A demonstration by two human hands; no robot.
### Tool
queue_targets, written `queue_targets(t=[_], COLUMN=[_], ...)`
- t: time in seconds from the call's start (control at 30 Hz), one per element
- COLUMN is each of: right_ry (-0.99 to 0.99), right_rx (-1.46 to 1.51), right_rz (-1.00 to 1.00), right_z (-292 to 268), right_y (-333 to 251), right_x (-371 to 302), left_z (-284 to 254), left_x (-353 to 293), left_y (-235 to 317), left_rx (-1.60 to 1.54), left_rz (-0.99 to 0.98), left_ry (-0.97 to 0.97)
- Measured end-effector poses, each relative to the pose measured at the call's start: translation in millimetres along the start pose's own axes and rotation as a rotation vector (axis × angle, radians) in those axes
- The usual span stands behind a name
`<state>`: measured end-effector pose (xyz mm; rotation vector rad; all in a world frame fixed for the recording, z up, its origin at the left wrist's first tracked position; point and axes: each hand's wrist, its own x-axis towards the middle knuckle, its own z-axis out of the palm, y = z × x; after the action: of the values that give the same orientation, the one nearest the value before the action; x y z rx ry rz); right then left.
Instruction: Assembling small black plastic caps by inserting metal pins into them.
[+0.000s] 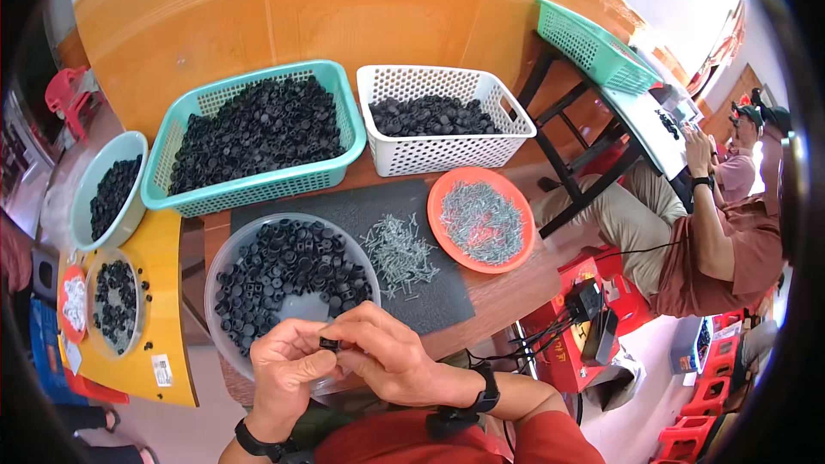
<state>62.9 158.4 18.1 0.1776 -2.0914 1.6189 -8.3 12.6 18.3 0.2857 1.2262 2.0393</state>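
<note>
A small black plastic part [328, 344] is pinched between the thumb and fingers of my left hand [288, 365]. Right up against it, my right hand [387, 359] has its fingers closed at the part; whatever those fingertips hold, if anything, is hidden. Both hands are over the near edge of a round clear tub [211, 326] holding many similar black parts [288, 271]. To the right of the tub, a loose pile of thin silvery screws [399, 253] lies on a dark mat [443, 296].
Behind the tub stand a teal basket [258, 191] and a white basket [447, 155], both holding black parts. An orange plate [436, 206] of screws sits right. A yellow table [163, 292] at left carries a pale basin [82, 198]. Another person [713, 249] works at far right.
</note>
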Motion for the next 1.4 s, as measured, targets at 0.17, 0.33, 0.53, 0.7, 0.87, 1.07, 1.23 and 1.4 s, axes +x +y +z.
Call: queue_targets(t=[0.17, 0.33, 0.53, 0.7, 0.87, 1.07, 1.23, 1.4], right_ry=[-0.012, 0.198, 0.375, 0.332, 0.235, 0.106, 0.120, 0.043], right_rx=[-0.223, -0.391, -1.111, -1.300, -1.067, -0.954, -0.829, -0.818], right_rz=[-0.120, 0.138, 0.008, -0.221, -0.176, -0.253, -0.146, -0.238], right_z=[-27.1, -103.8, -255.8, -226.1, -158.7, -135.6, -123.4, -105.3], right_y=[18.1, 25.9, 65.7, 78.9, 67.9, 45.7, 34.5, 26.1], right_x=[15.5, 79.0, 144.1, 126.8, 79.9, 56.4, 41.4, 36.1], left_z=[11.8, -9.6, -26.2, -23.3, -18.4, -30.0, -26.5, -24.3], left_x=[17.8, 18.2, 28.1, 43.5, 62.8, 55.1, 59.7, 70.3], left_y=[-0.9, 11.5, 8.1, 8.6, -3.8, 8.2, 4.2, -4.4], left_rx=[0.172, 0.443, 0.855, 1.274, 1.592, 1.447, 1.395, 1.605], left_rz=[-0.020, 0.107, 0.225, 0.325, 0.521, 0.361, 0.345, 0.502], left_ry=[-0.007, 0.113, 0.063, -0.060, -0.137, -0.176, -0.112, -0.190])
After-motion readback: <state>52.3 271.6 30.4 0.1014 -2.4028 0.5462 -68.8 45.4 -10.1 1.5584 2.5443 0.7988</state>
